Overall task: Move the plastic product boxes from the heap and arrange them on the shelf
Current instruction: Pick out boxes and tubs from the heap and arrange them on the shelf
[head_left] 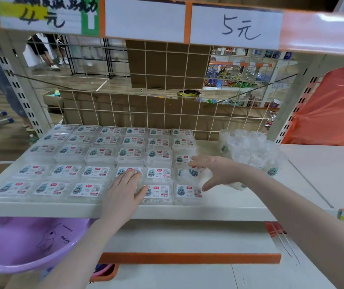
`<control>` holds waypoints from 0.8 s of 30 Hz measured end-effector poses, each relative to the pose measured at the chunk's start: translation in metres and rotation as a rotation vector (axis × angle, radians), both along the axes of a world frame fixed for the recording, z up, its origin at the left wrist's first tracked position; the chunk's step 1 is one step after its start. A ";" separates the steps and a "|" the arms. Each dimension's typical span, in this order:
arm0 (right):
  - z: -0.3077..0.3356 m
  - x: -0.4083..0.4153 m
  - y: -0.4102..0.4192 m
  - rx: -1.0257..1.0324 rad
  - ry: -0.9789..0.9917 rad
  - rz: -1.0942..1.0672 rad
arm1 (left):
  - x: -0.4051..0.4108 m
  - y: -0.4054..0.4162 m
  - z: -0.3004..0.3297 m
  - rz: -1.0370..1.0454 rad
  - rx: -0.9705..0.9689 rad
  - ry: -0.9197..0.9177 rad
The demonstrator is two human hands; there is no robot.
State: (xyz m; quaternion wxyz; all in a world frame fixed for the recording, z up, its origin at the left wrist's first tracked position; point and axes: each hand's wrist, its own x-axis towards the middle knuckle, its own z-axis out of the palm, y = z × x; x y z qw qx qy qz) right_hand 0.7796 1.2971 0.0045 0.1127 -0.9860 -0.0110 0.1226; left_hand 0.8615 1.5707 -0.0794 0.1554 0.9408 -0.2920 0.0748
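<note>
Clear plastic product boxes with white labels lie in neat rows [102, 153] across the white shelf [219, 207]. A heap of the same clear boxes [248, 149] sits at the shelf's right end. My left hand [125, 188] lies flat, fingers straight, on boxes in the front rows near the middle. My right hand [215, 170] reaches over the right-most column with fingers spread, touching a tilted box [192, 173] that sits askew on the row. Whether it grips that box is not plain.
A wire mesh panel [167, 105] backs the shelf, with cardboard behind it. An orange rail with paper price signs [235, 28] hangs overhead. A purple basin [27, 245] sits below left. A second white shelf [323, 163] adjoins on the right, under an orange sheet.
</note>
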 end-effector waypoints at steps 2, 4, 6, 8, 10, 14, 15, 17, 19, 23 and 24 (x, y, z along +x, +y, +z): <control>-0.001 0.003 0.000 -0.030 0.008 0.022 | 0.001 0.000 0.000 0.000 0.007 -0.001; -0.001 0.006 0.000 -0.037 0.017 0.038 | 0.001 0.000 -0.001 -0.001 0.011 0.003; 0.000 0.008 0.001 -0.043 0.025 0.053 | 0.001 -0.001 -0.001 0.003 0.012 0.006; 0.001 0.010 0.001 -0.047 0.023 0.063 | 0.000 -0.001 -0.001 0.008 0.015 -0.004; 0.003 0.012 0.002 -0.041 0.009 0.061 | 0.000 -0.001 -0.001 0.012 0.023 -0.014; 0.003 0.016 0.003 -0.016 -0.043 0.005 | 0.000 -0.002 0.000 0.011 0.021 -0.010; 0.002 0.018 0.003 -0.016 -0.066 -0.031 | 0.000 -0.003 0.000 0.011 0.017 -0.011; -0.001 0.022 0.003 -0.033 -0.126 -0.117 | 0.000 -0.004 0.001 0.008 0.007 -0.013; -0.007 0.027 0.005 -0.043 -0.192 -0.205 | 0.000 -0.004 0.002 0.008 -0.002 -0.017; -0.021 0.037 0.013 -0.039 -0.311 -0.326 | -0.001 -0.002 0.001 0.012 0.004 -0.036; -0.023 0.039 0.014 -0.040 -0.337 -0.346 | -0.001 -0.002 0.000 0.010 0.008 -0.038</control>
